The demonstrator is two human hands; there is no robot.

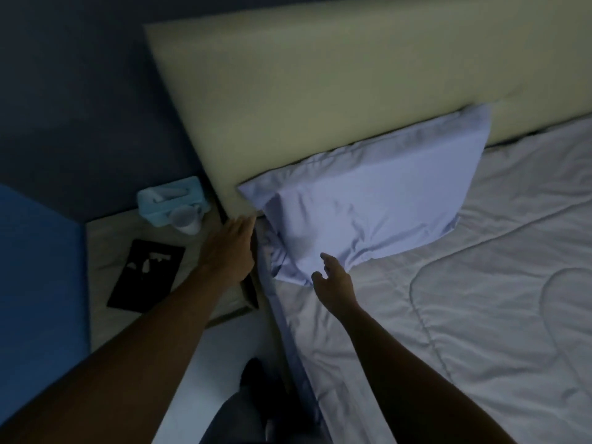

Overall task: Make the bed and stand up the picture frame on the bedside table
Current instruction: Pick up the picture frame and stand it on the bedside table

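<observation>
- Head view: the room is dim. At the far left there is one blue panel [35, 267].
- Next comes one table [105, 248] beside the bed. One dark picture frame [145, 278] lies flat on it. It is not standing up yet, so I think that job is left to do.
- At the back of the table are one pale blue tissue box [166, 200] and one white cup [187, 221], right up against each other.
- The left grip [229, 251] is flat, with straight fingers, and holds nothing. Its fingertips are at the bottom corner of the headboard [320, 91], just beside a corner of the pillow [384, 203]. I cannot tell if they touch.
- There is one big cream headboard behind the bed.
- There is one light purple pillow. It leans on the headboard at the top of the bed and looks put in its place.
- The right grip [333, 286] is at the near corner of the pillow. Its fingers are loose and spread, and it holds nothing.
- One white quilt [480, 299] is spread over the bed, with some small wrinkles. I think the bed is nearly made.
- Two grips, one pillow, one quilt, one frame.
</observation>
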